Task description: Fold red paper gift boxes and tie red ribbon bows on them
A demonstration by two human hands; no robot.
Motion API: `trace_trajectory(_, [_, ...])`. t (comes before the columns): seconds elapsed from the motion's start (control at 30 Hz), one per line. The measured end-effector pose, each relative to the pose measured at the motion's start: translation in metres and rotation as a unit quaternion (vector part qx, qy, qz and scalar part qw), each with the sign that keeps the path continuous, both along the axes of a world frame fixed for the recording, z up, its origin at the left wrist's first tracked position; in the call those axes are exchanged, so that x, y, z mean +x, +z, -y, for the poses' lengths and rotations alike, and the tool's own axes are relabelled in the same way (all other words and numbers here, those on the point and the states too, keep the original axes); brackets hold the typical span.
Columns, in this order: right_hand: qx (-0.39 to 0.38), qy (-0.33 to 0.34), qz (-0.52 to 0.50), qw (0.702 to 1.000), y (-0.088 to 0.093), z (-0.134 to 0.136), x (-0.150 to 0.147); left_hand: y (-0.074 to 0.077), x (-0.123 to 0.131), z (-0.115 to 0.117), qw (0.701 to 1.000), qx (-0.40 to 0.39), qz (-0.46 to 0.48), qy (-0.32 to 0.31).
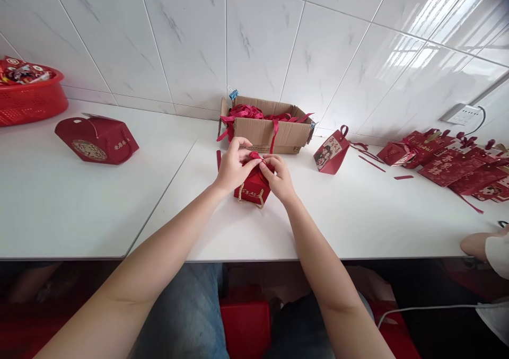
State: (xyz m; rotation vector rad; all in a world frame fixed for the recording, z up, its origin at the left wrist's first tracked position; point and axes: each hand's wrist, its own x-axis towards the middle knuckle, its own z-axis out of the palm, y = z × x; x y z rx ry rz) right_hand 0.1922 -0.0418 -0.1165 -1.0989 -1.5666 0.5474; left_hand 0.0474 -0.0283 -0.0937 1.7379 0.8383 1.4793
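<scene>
A small red gift box (251, 193) with gold lettering and a twisted gold cord handle (240, 193) stands on the white table in front of me. At its top, my left hand (236, 164) pinches a red ribbon (255, 156) between thumb and fingers. From the other side, my right hand (279, 176) pinches the same ribbon, its thumb and fingertips close to those of the left. The ribbon's knot or loop is partly hidden by the fingers. Just behind my hands is a cardboard box (292, 135) filled with red ribbons (248, 112).
A dark red gift box (97, 140) lies at left, near a red plastic basket (32, 104) of packets. To the right stands a triangular red box (333, 152). Several red boxes (453, 163) crowd the far right, beside ribbon scraps (403, 177). Another person's arm (477, 245) rests at the table edge.
</scene>
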Motion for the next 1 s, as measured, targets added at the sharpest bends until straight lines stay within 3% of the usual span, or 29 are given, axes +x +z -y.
trace_trajectory(0.27, [-0.058,0.037,-0.069,0.995,0.002,-0.002,0.004,0.005,-0.007,0.0,0.993,-0.063,-0.015,-0.099])
trace_trajectory(0.43, [-0.084,0.071,-0.109,0.988,0.005,0.0,0.005,0.009,-0.01,0.001,0.991,-0.056,-0.047,-0.11])
trace_trajectory(0.77, [-0.129,0.125,-0.191,0.965,0.001,-0.001,0.004,0.004,-0.005,0.0,0.999,-0.006,-0.031,-0.024])
trace_trajectory(0.9, [-0.129,0.116,-0.211,0.962,-0.001,-0.002,0.004,0.011,-0.01,0.003,0.987,0.069,-0.131,0.065])
trace_trajectory(1.0, [-0.116,0.098,-0.206,0.967,-0.001,-0.003,0.005,0.016,-0.014,0.006,0.973,0.078,-0.214,0.037])
